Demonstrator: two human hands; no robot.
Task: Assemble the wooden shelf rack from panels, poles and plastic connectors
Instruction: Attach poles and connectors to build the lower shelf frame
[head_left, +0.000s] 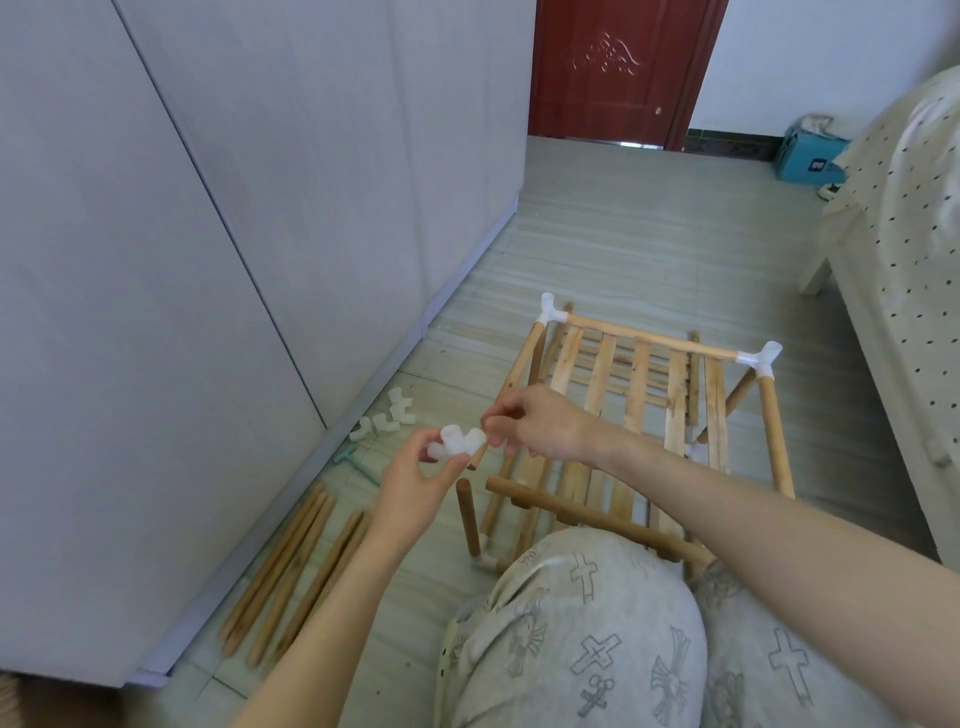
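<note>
A partly built wooden rack (644, 410) stands on the floor before me, with slatted panels, poles and white corner connectors (761, 356). My left hand (415, 483) pinches a white plastic connector (457, 441) in the air at the rack's near left corner. My right hand (535, 421) grips the top of the rack's left side pole (522, 358), right beside that connector. A short upright pole (467, 514) stands bare-topped at the near left corner.
Several loose poles (291, 566) lie along the white wardrobe (182, 260) at the left. Spare white connectors (387, 418) sit on the floor by the wardrobe base. A bed (904, 260) fills the right side. My patterned knee (571, 623) is in the foreground.
</note>
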